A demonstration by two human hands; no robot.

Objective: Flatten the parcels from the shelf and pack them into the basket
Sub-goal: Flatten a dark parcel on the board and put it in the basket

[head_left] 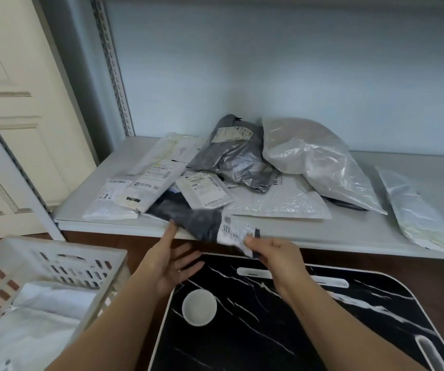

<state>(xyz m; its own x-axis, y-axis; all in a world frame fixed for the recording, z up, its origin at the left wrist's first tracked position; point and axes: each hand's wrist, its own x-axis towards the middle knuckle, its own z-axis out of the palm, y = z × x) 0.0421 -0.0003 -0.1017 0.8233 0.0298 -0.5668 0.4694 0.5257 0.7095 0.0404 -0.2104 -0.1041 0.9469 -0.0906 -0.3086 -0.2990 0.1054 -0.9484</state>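
A dark grey parcel (188, 216) with a white label hangs over the front edge of the shelf (349, 234). My right hand (277, 257) pinches its labelled corner. My left hand (170, 261) is open, palm up, fingertips touching the parcel's underside at the shelf edge. More parcels lie piled on the shelf: a crumpled silver-grey one (238, 156), a big translucent white bag (314, 159), a bubble mailer (279, 204) and flat white envelopes (140, 188). The white slotted basket (55, 261) stands at the lower left with white parcels (44, 311) inside.
A black marble-pattern lap table (282, 317) with a round white cup recess (199, 306) lies below my hands. Another clear bag (416, 210) rests at the shelf's right. A slotted shelf upright (114, 68) and a cream door (15, 103) stand on the left.
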